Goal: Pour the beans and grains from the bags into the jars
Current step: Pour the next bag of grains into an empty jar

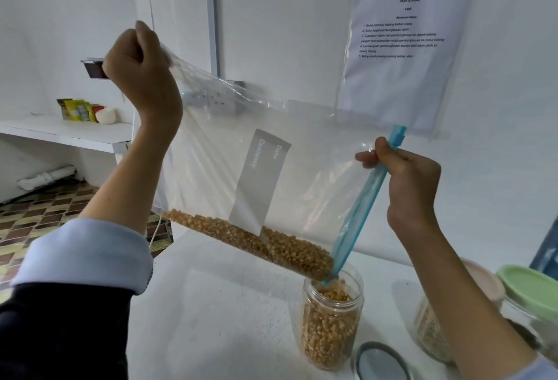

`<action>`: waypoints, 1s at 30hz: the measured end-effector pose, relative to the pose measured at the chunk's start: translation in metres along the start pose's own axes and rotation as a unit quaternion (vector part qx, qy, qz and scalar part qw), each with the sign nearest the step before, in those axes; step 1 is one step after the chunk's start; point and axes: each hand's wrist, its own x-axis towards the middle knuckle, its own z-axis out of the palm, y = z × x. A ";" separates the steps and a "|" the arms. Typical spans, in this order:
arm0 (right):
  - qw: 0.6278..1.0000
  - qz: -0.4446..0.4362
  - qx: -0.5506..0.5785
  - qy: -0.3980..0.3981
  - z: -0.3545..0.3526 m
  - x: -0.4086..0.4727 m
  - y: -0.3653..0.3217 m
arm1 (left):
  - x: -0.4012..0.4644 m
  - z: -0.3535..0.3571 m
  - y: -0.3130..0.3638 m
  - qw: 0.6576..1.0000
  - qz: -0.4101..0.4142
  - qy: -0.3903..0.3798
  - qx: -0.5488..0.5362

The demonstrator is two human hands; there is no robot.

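Observation:
A large clear zip bag (211, 153) with a blue zip strip and a grey label hangs tilted over an open clear jar (330, 319). Yellow corn kernels (256, 240) lie along the bag's low edge and run to its lower corner, which sits in the jar's mouth. The jar is mostly full of kernels. My left hand (142, 68) grips the bag's raised back corner, high at the left. My right hand (407, 174) pinches the blue zip strip near its upper end.
The jar stands on a white table (226, 319). A loose grey-rimmed lid (382, 361) lies beside it. At the right stand a grain-filled jar (428, 331) with a pinkish lid and a green-lidded jar (531, 292). An instruction sheet (401, 53) hangs on the wall.

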 end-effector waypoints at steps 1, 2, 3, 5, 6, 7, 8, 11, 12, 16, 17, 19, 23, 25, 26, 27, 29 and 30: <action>1.000 0.002 -0.002 -0.004 0.000 0.000 -0.001 | 0.000 0.000 -0.001 1.000 -0.003 0.001 0.003; 1.000 0.006 -0.007 -0.011 0.000 0.000 -0.001 | 0.000 0.001 -0.002 1.000 -0.003 0.003 0.005; 1.000 0.007 -0.007 -0.011 0.000 -0.001 0.000 | -0.001 0.001 -0.002 1.000 -0.002 0.004 0.006; 1.000 -0.005 0.004 0.021 -0.002 -0.002 0.003 | -0.002 0.002 -0.004 1.000 0.000 0.002 0.003; 0.999 -0.012 0.006 0.032 -0.003 -0.003 0.004 | -0.003 0.002 -0.004 1.000 0.002 0.001 0.002; 1.000 -0.014 0.002 0.028 -0.003 -0.003 0.004 | -0.004 0.002 -0.005 1.000 0.004 0.002 0.004; 1.000 -0.011 -0.005 0.016 -0.003 -0.004 0.005 | -0.005 0.003 -0.005 1.000 0.006 0.003 0.009; 1.000 -0.008 0.000 0.019 -0.004 -0.004 0.007 | -0.005 0.004 -0.005 1.000 0.006 0.003 0.016; 1.000 -0.015 0.002 0.025 -0.005 -0.003 0.007 | -0.005 0.004 -0.006 1.000 0.005 0.003 0.015; 1.000 -0.017 -0.021 -0.015 -0.004 -0.001 0.006 | -0.004 0.003 -0.004 1.000 0.007 0.000 0.018; 1.000 -0.017 -0.017 -0.005 -0.004 -0.001 0.006 | -0.003 0.003 -0.004 1.000 0.006 -0.002 0.018; 1.000 -0.016 -0.007 0.013 -0.004 0.002 0.006 | -0.002 0.003 -0.005 1.000 0.006 -0.004 0.010; 1.000 0.012 -0.012 -0.015 -0.001 0.004 0.004 | -0.001 0.002 -0.001 1.000 0.007 -0.006 0.003; 1.000 0.014 -0.004 0.002 -0.001 0.007 0.003 | 0.000 0.002 0.002 1.000 0.006 -0.010 -0.004; 1.000 0.016 -0.010 -0.002 -0.002 0.008 0.002 | 0.001 0.002 0.003 1.000 0.007 -0.011 -0.006; 0.999 0.021 -0.021 -0.016 -0.002 0.009 0.002 | 0.001 0.002 0.004 1.000 0.009 -0.012 -0.007; 0.998 0.029 -0.035 -0.031 -0.003 0.011 0.001 | 0.002 0.003 0.005 1.000 0.015 -0.013 -0.009; 0.999 0.027 -0.034 -0.024 -0.003 0.012 0.002 | 0.002 0.003 0.005 1.000 0.015 -0.013 -0.010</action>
